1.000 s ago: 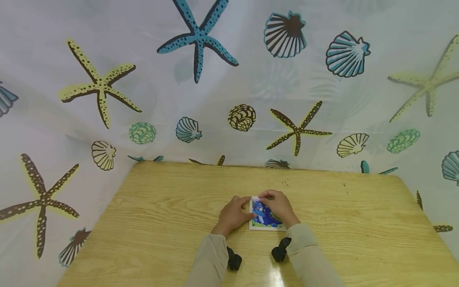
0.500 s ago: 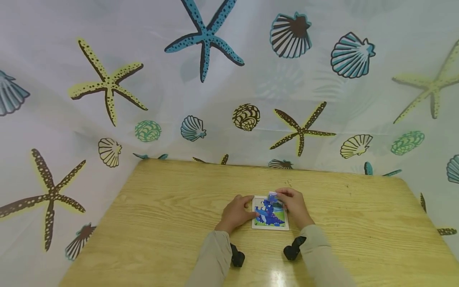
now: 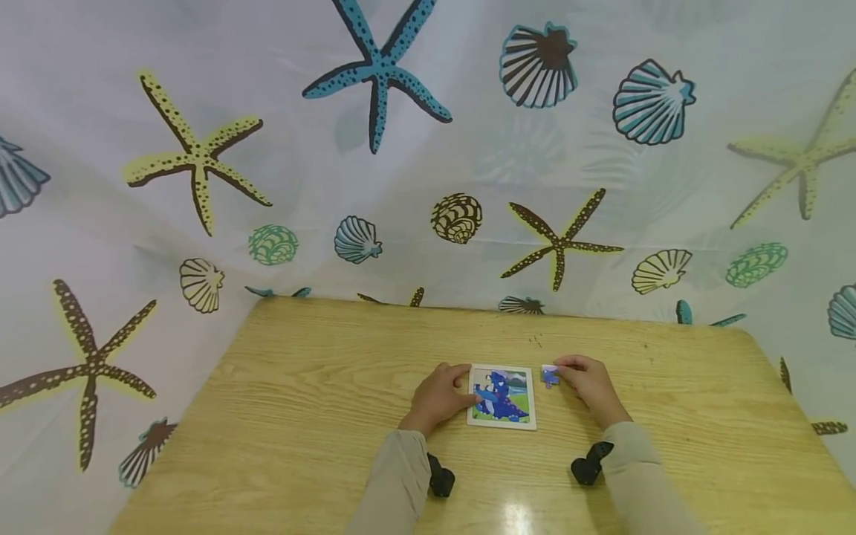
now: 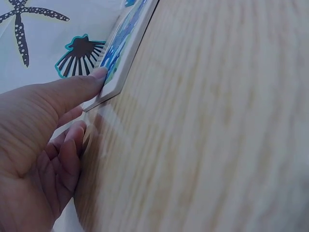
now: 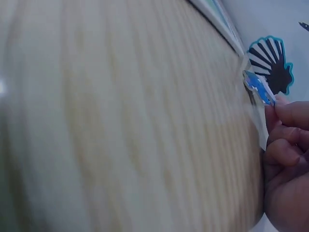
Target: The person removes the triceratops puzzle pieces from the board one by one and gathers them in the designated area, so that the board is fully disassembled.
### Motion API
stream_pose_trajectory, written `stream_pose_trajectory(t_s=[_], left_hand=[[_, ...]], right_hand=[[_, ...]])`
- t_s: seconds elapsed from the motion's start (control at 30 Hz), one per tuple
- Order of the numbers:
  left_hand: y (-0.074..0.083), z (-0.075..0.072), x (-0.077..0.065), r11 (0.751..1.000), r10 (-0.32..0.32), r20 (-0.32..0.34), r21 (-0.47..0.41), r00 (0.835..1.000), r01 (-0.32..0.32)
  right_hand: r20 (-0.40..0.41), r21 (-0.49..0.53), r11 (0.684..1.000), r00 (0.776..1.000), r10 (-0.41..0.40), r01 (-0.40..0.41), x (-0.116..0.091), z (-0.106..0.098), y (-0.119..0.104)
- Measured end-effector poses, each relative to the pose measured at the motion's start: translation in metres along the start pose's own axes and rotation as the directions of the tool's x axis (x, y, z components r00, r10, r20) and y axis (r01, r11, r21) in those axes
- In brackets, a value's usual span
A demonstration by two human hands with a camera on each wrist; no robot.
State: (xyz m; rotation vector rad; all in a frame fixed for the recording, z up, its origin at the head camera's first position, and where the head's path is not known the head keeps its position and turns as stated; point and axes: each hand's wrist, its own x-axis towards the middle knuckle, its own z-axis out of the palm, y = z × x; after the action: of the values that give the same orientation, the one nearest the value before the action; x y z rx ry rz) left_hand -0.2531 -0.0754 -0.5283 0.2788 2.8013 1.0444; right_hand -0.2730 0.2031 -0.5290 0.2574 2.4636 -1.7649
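Note:
A small jigsaw puzzle [image 3: 511, 401] with a blue dinosaur picture and a white border lies flat on the table, a pale bare patch at its upper left. My left hand [image 3: 436, 397] holds its left side, the thumb on the picture and the index finger at the top left corner. In the left wrist view, the thumb [image 4: 79, 89] presses the puzzle's edge while the other fingers curl below. Just right of the puzzle, my right hand [image 3: 591, 383] pinches a blue and white puzzle piece [image 3: 549, 376]. The right wrist view shows this piece [image 5: 259, 88] tilted at the fingertips.
The wooden table [image 3: 321, 386] extends around the puzzle on all sides. A white curtain [image 3: 401, 186] with starfish and shells hangs along its back and sides. Black wrist devices sit by the left sleeve [image 3: 441, 479] and right sleeve [image 3: 588, 468].
My right hand has lifted the piece from the puzzle's upper part and carried it right, past the frame's right edge. The left hand has stayed at the puzzle's left side.

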Motion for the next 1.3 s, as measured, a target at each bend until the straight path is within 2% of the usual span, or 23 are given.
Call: stream_pose_trajectory(t_s=[0.27, 0.57, 0.93, 1.13, 1.3], left_hand=[[-0.002, -0.002, 0.002, 1.000, -0.002, -0.015, 0.001, 1.000, 0.002], [-0.004, -0.004, 0.004, 1.000, 0.009, -0.023, 0.011, 1.000, -0.009], [-0.001, -0.007, 0.001, 1.000, 0.009, -0.007, 0.001, 1.000, -0.009], [-0.001, -0.004, 0.000, 1.000, 0.006, 0.002, -0.003, 1.000, -0.006], [-0.001, -0.001, -0.001, 1.000, 0.008, 0.001, -0.001, 1.000, -0.008]], right_hand=[[-0.028, -0.087, 0.990, 0.994, -0.110, 0.107, 0.006, -0.002, 0.006], [-0.034, -0.060, 0.995, 0.997, -0.075, 0.073, 0.006, -0.002, 0.001], [-0.010, 0.076, 0.997, 1.000, -0.029, 0.030, 0.002, -0.004, 0.000], [0.023, 0.094, 0.995, 1.000, -0.021, 0.019, -0.003, -0.005, -0.001], [0.005, 0.110, 0.994, 1.000, -0.020, 0.020, -0.007, -0.002, -0.002]])
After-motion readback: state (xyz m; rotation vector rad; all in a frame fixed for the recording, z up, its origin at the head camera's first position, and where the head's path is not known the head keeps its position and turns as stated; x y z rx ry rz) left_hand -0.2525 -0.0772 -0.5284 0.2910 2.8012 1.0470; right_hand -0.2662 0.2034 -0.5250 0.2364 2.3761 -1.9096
